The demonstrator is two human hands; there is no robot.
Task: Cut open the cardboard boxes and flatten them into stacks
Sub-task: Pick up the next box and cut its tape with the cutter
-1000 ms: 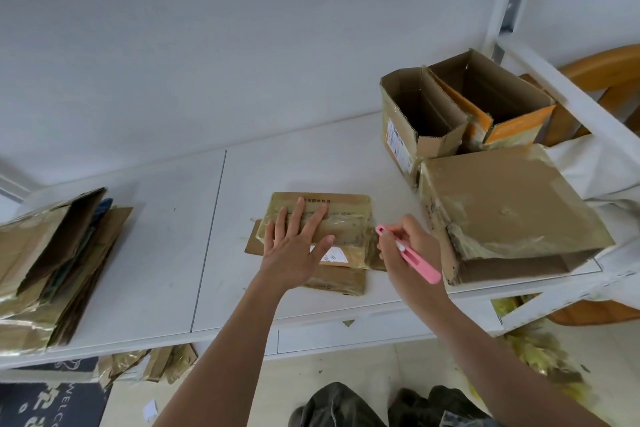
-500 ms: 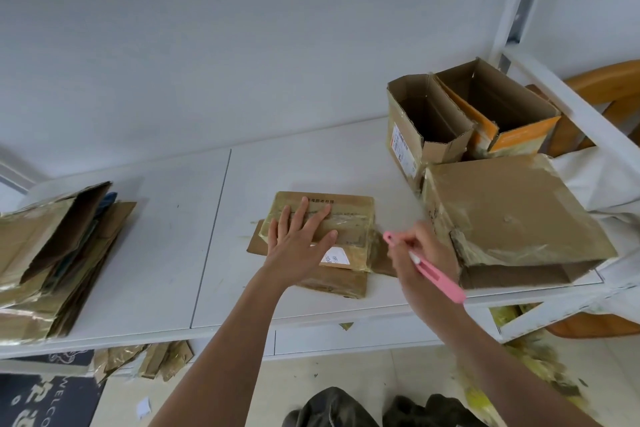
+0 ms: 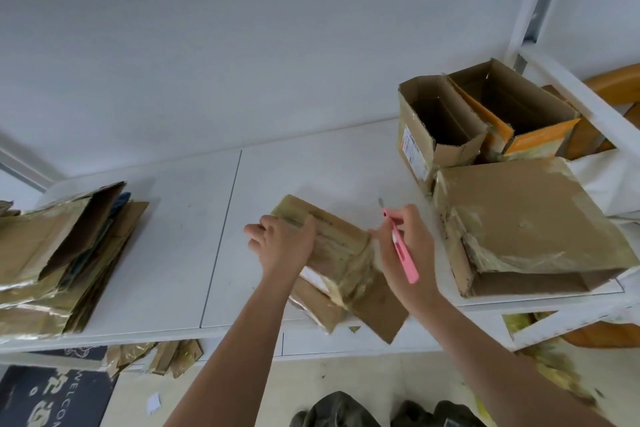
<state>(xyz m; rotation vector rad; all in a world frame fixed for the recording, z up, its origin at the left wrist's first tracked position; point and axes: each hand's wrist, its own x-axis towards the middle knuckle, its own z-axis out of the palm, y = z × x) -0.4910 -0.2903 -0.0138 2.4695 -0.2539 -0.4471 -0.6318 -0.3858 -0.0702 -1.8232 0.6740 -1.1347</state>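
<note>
A small taped cardboard box (image 3: 341, 246) sits turned at an angle near the front of the white table (image 3: 180, 253), its flaps hanging past the edge. My left hand (image 3: 282, 244) grips its left end, fingers curled over the top. My right hand (image 3: 403, 246) holds a pink box cutter (image 3: 401, 250) with the blade pointing up and away, just right of the box's right end. A stack of flattened cardboard (image 3: 55, 260) lies at the table's left end.
A large taped flat box (image 3: 530, 225) lies at the right. Behind it stand two opened boxes, a brown one (image 3: 436, 135) and an orange-trimmed one (image 3: 512, 114). Cardboard scraps (image 3: 156, 359) lie on the floor by a dark mat (image 3: 52, 395). A white shelf frame (image 3: 588, 104) rises at the right.
The small box has been rotated from square to diagonal on the table. My left hand went from pressing flat on top to gripping its left end. The cutter hand lifted off the box's side.
</note>
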